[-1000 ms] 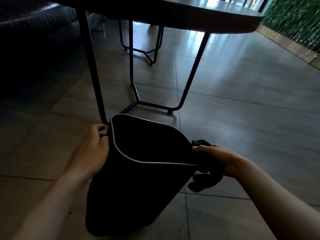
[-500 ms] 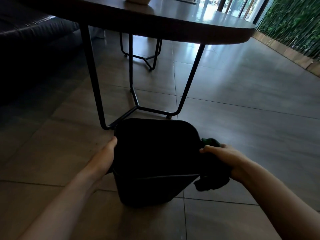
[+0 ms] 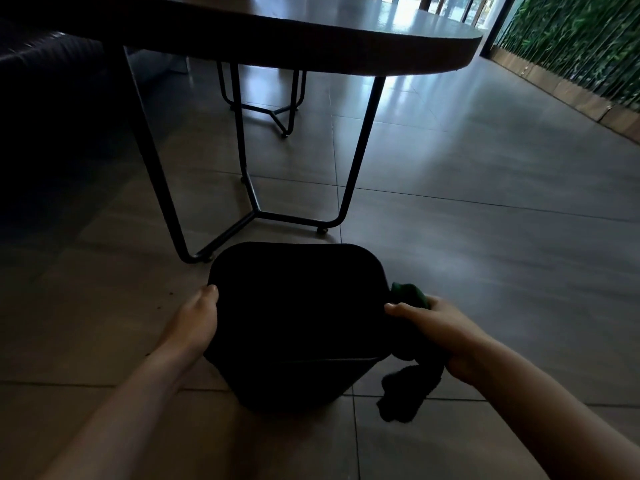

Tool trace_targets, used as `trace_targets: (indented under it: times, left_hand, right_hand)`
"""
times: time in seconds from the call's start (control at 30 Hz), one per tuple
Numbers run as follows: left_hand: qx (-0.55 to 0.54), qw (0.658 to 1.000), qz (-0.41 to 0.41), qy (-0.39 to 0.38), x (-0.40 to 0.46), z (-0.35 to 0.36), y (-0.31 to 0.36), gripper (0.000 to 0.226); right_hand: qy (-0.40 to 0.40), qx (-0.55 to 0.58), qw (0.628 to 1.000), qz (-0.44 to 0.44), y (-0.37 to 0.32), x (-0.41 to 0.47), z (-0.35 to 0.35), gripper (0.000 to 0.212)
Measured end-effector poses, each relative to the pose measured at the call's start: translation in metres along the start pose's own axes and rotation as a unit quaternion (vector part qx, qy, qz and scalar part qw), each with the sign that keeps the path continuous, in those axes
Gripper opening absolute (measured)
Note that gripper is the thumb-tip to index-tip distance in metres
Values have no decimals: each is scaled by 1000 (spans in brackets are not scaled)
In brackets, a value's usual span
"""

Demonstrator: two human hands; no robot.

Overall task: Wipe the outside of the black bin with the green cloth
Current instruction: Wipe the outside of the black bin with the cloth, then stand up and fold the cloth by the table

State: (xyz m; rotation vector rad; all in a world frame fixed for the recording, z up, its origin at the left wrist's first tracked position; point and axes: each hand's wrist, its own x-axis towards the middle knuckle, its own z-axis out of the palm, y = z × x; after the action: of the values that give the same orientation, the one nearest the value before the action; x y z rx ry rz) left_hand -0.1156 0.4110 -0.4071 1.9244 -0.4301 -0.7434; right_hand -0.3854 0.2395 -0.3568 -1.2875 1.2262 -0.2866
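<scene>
The black bin (image 3: 298, 323) lies tipped over on the tiled floor in front of me, with a flat dark face turned up toward the camera. My left hand (image 3: 194, 323) presses flat against its left side. My right hand (image 3: 436, 330) is at the bin's right side and grips the green cloth (image 3: 408, 372). One end of the cloth bunches above my fingers, and the other end hangs down to the floor beside the bin.
A dark oval table (image 3: 311, 32) on thin black metal legs (image 3: 249, 216) stands just beyond the bin. A dark sofa (image 3: 41, 98) fills the left. A green plant wall (image 3: 571, 36) with a low wooden kerb runs along the right.
The bin has been tipped from showing its open mouth to showing a flat closed face. My left hand slid from the rim to the bin's side. The right hand kept the cloth.
</scene>
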Motion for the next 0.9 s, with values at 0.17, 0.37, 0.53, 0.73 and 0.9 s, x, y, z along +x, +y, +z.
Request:
trace_targets:
  times: [0.17,0.37,0.53,0.73,0.9]
  left_hand:
    - [12,1000,-5,-3,6,-1,0,46]
    - [104,992,30,65,5,0,8,48]
    - [153,921,345,100,-68,29,61,41]
    - [-21,953,118,-277,-144,107,63,9]
    - [-301,915,-45,-265,-131,120,83,15]
  right_hand:
    - [-10,28,1000,-6,0,-2,-16,22]
    - [4,92,995,-35,-27,-12,-29,24]
    - [-91,261,961,-20,-51,-42,-31,41]
    - [-260,414,862,-132,-73,-75,-16,23]
    - [-200,351,900,-161,-66,-63,-17,37]
